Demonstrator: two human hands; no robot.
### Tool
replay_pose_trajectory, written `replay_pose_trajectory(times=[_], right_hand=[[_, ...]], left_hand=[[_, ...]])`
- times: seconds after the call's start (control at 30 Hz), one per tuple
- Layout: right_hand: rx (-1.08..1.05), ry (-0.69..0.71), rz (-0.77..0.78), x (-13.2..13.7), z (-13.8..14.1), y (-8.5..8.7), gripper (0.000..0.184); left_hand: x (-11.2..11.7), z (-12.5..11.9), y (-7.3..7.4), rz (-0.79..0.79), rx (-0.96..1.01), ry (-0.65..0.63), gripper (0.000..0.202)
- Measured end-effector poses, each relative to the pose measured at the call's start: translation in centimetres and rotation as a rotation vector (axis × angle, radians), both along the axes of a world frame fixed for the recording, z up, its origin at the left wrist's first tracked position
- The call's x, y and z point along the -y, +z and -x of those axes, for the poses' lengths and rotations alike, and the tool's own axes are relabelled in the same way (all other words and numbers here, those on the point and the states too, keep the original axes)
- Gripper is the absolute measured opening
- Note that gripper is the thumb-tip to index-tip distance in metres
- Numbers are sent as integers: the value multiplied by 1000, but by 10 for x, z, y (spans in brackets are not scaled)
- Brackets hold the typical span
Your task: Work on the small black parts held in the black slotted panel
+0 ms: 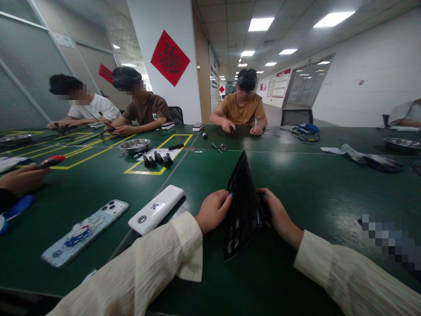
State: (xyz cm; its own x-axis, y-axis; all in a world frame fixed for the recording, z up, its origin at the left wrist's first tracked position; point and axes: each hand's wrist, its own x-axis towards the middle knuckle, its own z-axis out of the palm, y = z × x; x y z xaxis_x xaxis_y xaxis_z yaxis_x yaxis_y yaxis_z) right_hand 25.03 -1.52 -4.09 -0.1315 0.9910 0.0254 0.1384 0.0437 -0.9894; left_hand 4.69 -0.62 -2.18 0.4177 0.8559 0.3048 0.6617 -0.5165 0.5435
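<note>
A thin black tablet-like panel [241, 210] stands steeply tilted above the green table, its glossy face turned partly toward the left. My left hand [215, 210] is closed on its left side, the thumb lying against the glossy face. On the other side, my right hand [278, 213] is closed around a dark part at the panel's right edge; most of those fingertips are hidden. Left of my left forearm lie a white power bank [156, 210] marked 26 and a phone [85, 232] in a cartoon case.
On the green table [197, 175] are a metal bowl [134, 145], several black cylindrical parts [158, 159], gloves [371, 159] and a screwdriver [217, 148]. A co-worker's hand [23, 180] holds a red-black tool at left. Other people sit across the table.
</note>
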Motion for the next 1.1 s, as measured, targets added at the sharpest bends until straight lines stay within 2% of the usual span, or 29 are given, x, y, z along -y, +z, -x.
replay_pose_trajectory(times=[0.33, 0.83, 1.1], right_hand=[[23, -4, -28, 0, -1, 0, 32], [-16, 3, 9, 0, 0, 0, 31], [10, 6, 2, 1, 0, 3, 28]], left_hand=[[2, 0, 2, -45, -19, 6, 30], [2, 1, 1, -37, -44, -5, 29], [0, 1, -4, -6, 21, -5, 38]])
